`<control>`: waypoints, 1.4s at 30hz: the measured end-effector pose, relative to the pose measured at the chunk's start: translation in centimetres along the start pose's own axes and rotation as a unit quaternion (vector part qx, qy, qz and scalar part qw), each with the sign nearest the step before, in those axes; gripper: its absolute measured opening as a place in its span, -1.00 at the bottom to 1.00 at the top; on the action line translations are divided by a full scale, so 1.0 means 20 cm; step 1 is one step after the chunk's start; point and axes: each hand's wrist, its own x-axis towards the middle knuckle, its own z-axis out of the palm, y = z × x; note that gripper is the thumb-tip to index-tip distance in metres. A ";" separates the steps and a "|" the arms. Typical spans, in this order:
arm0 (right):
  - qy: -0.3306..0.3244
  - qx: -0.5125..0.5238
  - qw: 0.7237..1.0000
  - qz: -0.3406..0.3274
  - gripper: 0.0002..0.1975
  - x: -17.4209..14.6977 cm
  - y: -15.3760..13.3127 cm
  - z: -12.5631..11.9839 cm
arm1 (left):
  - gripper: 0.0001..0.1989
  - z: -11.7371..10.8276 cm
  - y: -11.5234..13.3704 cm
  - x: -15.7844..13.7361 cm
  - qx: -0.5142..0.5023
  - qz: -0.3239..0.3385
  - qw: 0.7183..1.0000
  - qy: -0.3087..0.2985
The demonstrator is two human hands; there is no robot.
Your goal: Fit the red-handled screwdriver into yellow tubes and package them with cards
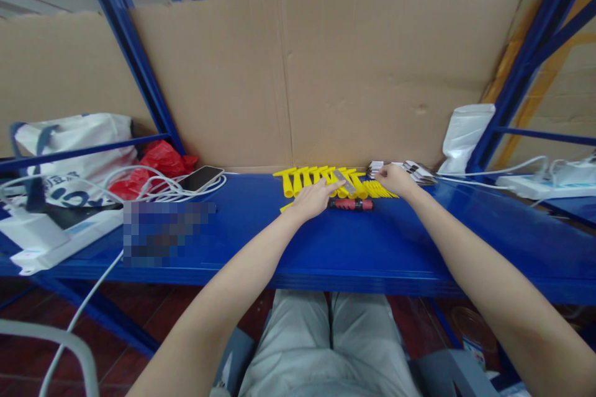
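My left hand (313, 200) is over the middle of the blue table, fingers closed at the near end of a flat grey strip (345, 182) that slants over the yellow pieces. A row of yellow T-shaped plastic pieces (306, 178) lies behind it. Below the wrist a yellow tip (285, 207) pokes out. Just right of that hand lies a red and black screwdriver (354, 205). My right hand (393, 178) has its fingers pinched beside a fan of small flat yellow pieces (378, 190); what they hold is hidden. Behind it are small white and dark packets (416, 171).
Tall cardboard (363, 74) backs the blue table (372, 248). On the left are a phone (202, 178), white cables, a red plastic bag (162, 160), a white cloth bag (88, 155) and a power strip (79, 239). A white pouch (467, 136) stands at right.
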 end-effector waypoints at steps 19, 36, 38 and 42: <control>-0.142 -0.176 0.971 0.072 -0.63 0.02 0.16 0.03 | -0.50 0.00 0.01 0.00 0.003 -0.011 1.000 0.005; -0.137 -0.131 0.981 0.050 -0.67 0.05 0.21 0.05 | -0.44 -0.12 0.15 0.14 0.028 0.049 0.998 0.030; -0.135 -0.125 0.981 0.056 -0.66 0.05 0.20 0.04 | -0.44 -0.10 0.15 0.14 0.027 0.048 0.998 0.033; -0.135 -0.118 0.982 0.053 -0.64 0.04 0.19 0.04 | -0.46 -0.05 0.12 0.11 0.017 0.031 0.999 0.014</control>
